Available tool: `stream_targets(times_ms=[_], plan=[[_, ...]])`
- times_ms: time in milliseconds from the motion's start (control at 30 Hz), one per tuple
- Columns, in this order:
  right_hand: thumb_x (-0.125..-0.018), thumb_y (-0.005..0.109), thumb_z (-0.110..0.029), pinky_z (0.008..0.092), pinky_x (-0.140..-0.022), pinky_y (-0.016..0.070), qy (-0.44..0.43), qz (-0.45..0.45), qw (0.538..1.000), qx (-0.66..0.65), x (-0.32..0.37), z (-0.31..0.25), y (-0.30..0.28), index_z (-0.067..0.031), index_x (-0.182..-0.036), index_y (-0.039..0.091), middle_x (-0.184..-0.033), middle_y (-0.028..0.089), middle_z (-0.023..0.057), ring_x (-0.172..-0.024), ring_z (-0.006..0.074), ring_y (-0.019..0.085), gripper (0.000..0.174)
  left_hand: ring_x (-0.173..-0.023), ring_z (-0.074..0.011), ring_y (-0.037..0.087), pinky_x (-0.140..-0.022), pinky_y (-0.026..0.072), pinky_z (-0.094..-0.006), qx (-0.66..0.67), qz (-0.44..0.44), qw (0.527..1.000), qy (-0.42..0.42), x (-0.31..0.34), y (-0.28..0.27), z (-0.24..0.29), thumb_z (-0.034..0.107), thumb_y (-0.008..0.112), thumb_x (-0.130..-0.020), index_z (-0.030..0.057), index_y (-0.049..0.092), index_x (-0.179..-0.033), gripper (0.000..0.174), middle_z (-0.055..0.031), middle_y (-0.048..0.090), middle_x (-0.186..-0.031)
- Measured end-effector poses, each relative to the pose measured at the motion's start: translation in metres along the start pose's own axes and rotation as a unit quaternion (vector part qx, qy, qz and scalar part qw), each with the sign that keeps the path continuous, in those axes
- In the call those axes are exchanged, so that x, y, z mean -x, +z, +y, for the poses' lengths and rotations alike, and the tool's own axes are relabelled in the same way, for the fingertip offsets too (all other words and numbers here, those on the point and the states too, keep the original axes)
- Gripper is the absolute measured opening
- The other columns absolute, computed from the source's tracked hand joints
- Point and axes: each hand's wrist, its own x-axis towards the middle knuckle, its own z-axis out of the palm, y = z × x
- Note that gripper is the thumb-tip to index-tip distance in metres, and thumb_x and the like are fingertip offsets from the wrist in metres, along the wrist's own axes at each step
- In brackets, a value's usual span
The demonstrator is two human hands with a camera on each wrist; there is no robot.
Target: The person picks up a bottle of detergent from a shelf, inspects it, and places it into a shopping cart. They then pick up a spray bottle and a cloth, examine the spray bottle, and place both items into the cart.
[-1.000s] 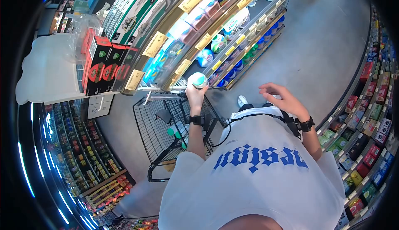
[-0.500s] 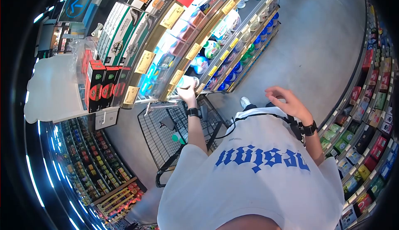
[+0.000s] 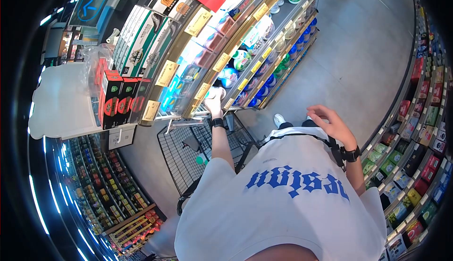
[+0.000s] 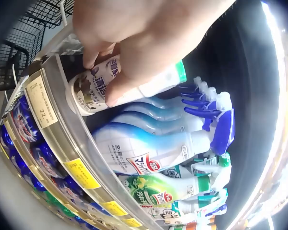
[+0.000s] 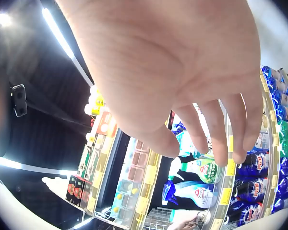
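My left hand (image 3: 213, 105) is at the near end of the cleaner shelf. It grips a white bottle (image 4: 89, 91) with a green cap, thumb and fingers round its middle. In the left wrist view the bottle stands just behind the shelf's clear front lip, beside a row of blue-and-white spray bottles (image 4: 149, 143); the hand hides part of its label. My right hand (image 3: 331, 124) hangs in the air in front of my body, fingers relaxed and holding nothing. The right wrist view shows its palm (image 5: 182, 62) and loosely bent fingers.
A black wire shopping cart (image 3: 177, 155) stands below my left arm, with a green-capped item (image 3: 201, 159) inside. Price tags (image 4: 43, 98) line the shelf edge. Black-and-red boxes (image 3: 112, 98) sit on the upper shelf. Another stocked shelf (image 3: 420, 143) runs along my right.
My left hand has carried the bottle from over the cart's far end into the shelf beside the spray bottles. My right hand stays raised and relaxed. The head view has shifted slightly.
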Motion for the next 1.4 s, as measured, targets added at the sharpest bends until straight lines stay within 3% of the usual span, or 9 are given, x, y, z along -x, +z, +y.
stream_targets(times_ms=[33,300,567,733,933,1167,1300,1333,1400], plan=[[-0.102,0.058,-0.024,0.0346,-0.098,0.0485,0.003,0.001,1.000,-0.003,0.000,0.000,0.001,-0.0011,-0.125,0.061,-0.112,0.069,0.0112,-0.106,0.0199,0.065,0.033,-0.109,-0.0263,0.062,-0.099,0.0468,-0.0385,0.085,0.025,0.996,0.034,0.003,0.003,0.007,0.018,0.094,-0.064,-0.0067,0.056,-0.128,0.078,-0.0168,0.065,-0.122],[-0.102,0.057,-0.024,0.0349,-0.100,0.0476,0.008,-0.010,1.000,0.000,-0.002,0.004,0.005,-0.0016,-0.125,0.061,-0.114,0.069,0.0106,-0.108,0.0200,0.065,0.032,-0.117,-0.0328,0.058,-0.104,0.0436,-0.0434,-0.054,0.096,0.987,0.118,-0.007,-0.003,0.003,0.027,0.094,-0.066,-0.0059,0.056,-0.130,0.081,-0.0211,0.059,-0.133],[-0.102,0.056,-0.024,0.0349,-0.100,0.0469,0.005,-0.018,1.000,-0.001,-0.004,0.008,0.005,-0.0016,-0.125,0.060,-0.114,0.070,0.0103,-0.108,0.0201,0.065,0.032,-0.116,-0.0263,0.058,-0.104,0.0455,-0.0384,0.073,0.067,0.995,-0.021,-0.009,-0.001,0.028,0.011,0.089,-0.074,-0.0055,0.047,-0.139,0.079,-0.0165,0.055,-0.137],[-0.103,0.056,-0.024,0.0348,-0.100,0.0472,0.019,0.000,1.000,-0.007,0.000,0.008,0.004,-0.0010,-0.125,0.060,-0.114,0.069,0.0103,-0.109,0.0201,0.064,0.032,-0.127,-0.0219,0.051,-0.107,0.0399,-0.0354,0.134,0.032,0.985,-0.100,-0.042,-0.001,0.006,0.017,0.075,-0.089,-0.0021,0.051,-0.140,0.059,-0.0111,0.053,-0.143],[-0.101,0.059,-0.023,0.0351,-0.091,0.0513,0.007,0.039,0.999,-0.022,0.007,0.024,0.011,-0.0009,-0.121,0.062,-0.108,0.070,0.0156,-0.098,0.0233,0.067,0.030,-0.130,-0.0193,0.047,-0.108,0.0365,-0.0326,0.037,-0.015,0.989,-0.140,-0.064,-0.005,-0.006,0.025,0.062,-0.098,0.0018,0.048,-0.143,0.053,-0.0077,0.049,-0.147],[-0.101,0.058,-0.023,0.0351,-0.091,0.0515,0.006,0.041,0.999,-0.017,0.003,0.026,0.024,-0.0009,-0.121,0.061,-0.107,0.070,0.0151,-0.097,0.0233,0.067,0.030,-0.132,-0.0190,0.046,-0.108,0.0357,-0.0317,0.122,0.043,0.982,-0.139,-0.065,0.003,-0.016,0.020,0.062,-0.098,0.0016,0.048,-0.142,0.050,-0.0075,0.049,-0.147],[-0.101,0.058,-0.024,0.0344,-0.090,0.0515,0.009,0.026,1.000,-0.006,-0.002,0.018,0.032,-0.0009,-0.121,0.061,-0.106,0.070,0.0145,-0.096,0.0225,0.067,0.031,-0.115,-0.0156,0.056,-0.092,0.0495,-0.0370,0.117,-0.023,0.975,-0.190,-0.078,0.005,-0.054,0.013,0.077,-0.083,0.0076,0.055,-0.130,0.052,-0.0051,0.057,-0.134],[-0.101,0.058,-0.024,0.0342,-0.089,0.0515,0.009,0.022,1.000,-0.008,-0.003,0.017,0.034,-0.0008,-0.121,0.061,-0.106,0.070,0.0143,-0.096,0.0222,0.066,0.031,-0.101,-0.0150,0.060,-0.076,0.0538,-0.0328,0.074,-0.053,0.977,-0.191,-0.068,0.005,-0.044,0.010,0.082,-0.075,0.0091,0.056,-0.125,0.057,-0.0036,0.060,-0.125],[-0.101,0.059,-0.025,0.0340,-0.089,0.0512,0.016,0.023,1.000,-0.009,-0.004,0.014,0.037,-0.0009,-0.121,0.062,-0.106,0.070,0.0142,-0.096,0.0218,0.066,0.031,-0.090,-0.0177,0.062,-0.065,0.0525,-0.0277,0.061,-0.005,0.988,-0.143,-0.060,0.015,-0.066,0.002,0.078,-0.072,-0.0009,0.052,-0.123,0.058,-0.0112,0.060,-0.117]])
